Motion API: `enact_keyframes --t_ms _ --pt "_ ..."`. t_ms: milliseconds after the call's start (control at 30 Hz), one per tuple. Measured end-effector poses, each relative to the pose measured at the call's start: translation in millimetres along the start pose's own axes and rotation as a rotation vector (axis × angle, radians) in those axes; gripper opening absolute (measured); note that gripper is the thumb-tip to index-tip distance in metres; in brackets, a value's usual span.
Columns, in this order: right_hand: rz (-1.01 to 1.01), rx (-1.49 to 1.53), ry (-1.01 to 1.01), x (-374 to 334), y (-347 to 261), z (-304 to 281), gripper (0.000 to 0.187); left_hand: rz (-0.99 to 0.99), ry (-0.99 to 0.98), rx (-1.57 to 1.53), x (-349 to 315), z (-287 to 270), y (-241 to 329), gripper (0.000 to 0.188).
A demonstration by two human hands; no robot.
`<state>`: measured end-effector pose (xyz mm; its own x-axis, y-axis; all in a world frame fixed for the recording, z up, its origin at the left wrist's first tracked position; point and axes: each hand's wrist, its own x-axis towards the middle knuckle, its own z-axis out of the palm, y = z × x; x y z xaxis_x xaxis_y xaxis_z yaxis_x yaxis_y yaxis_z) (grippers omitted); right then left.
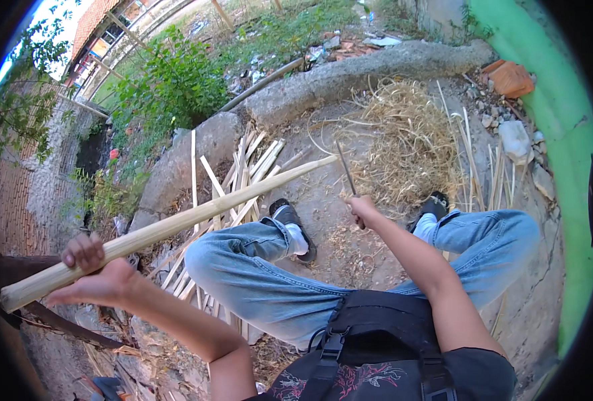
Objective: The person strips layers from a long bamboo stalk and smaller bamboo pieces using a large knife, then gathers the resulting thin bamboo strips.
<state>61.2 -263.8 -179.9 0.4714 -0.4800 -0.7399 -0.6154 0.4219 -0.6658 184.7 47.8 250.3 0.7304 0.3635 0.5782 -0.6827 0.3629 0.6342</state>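
Observation:
A long pale wooden pole (176, 220) slants across in front of me, thick at its lower left end and tapering to a point at the far end. Near the thick end, my left hand (99, 271) is closed around it, fingers curled over the top and thumb stretched along the near side. My right hand (363, 210) grips a knife (345, 164) by its handle, the thin dark blade pointing away from me. The blade stands close to the pole's pointed tip; I cannot tell whether they touch.
Split wood strips (243, 174) lie in a pile left of my feet. Beyond my right foot is a heap of curly shavings (410, 144). A low concrete kerb (363, 77) curves behind. A green wall (563, 167), rubble and a brick (510, 78) line the right side.

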Motion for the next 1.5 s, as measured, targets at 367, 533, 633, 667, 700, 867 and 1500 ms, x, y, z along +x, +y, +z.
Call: enact_keyframes --t_ms 367,533,633,667,700,867,1500 --pt "-0.261 -0.180 0.137 -45 -34 -73 0.042 -0.051 -0.016 -0.021 68 -120 119 0.066" --pt "-0.496 -0.718 -0.034 -83 -25 -55 0.052 0.008 0.118 0.063 33 -120 127 0.064" --pt "-0.363 -0.824 -0.096 -81 -5 -29 0.052 0.002 0.131 0.053 9 -94 105 0.063" --pt "-0.285 -0.787 -0.173 -95 -8 -13 0.051 0.006 0.154 0.105 -1 -82 102 0.063" --pt "-0.265 -0.782 -0.157 -94 -2 -14 0.051 -0.025 0.155 0.125 -8 -70 86 0.062" --pt "-0.414 -0.835 -0.186 -81 39 15 0.046 -0.043 0.113 0.100 -8 -60 90 0.061" --pt "-0.077 -0.167 -0.192 -56 33 -8 0.050 -0.112 0.147 -0.130 32 -82 110 0.047"
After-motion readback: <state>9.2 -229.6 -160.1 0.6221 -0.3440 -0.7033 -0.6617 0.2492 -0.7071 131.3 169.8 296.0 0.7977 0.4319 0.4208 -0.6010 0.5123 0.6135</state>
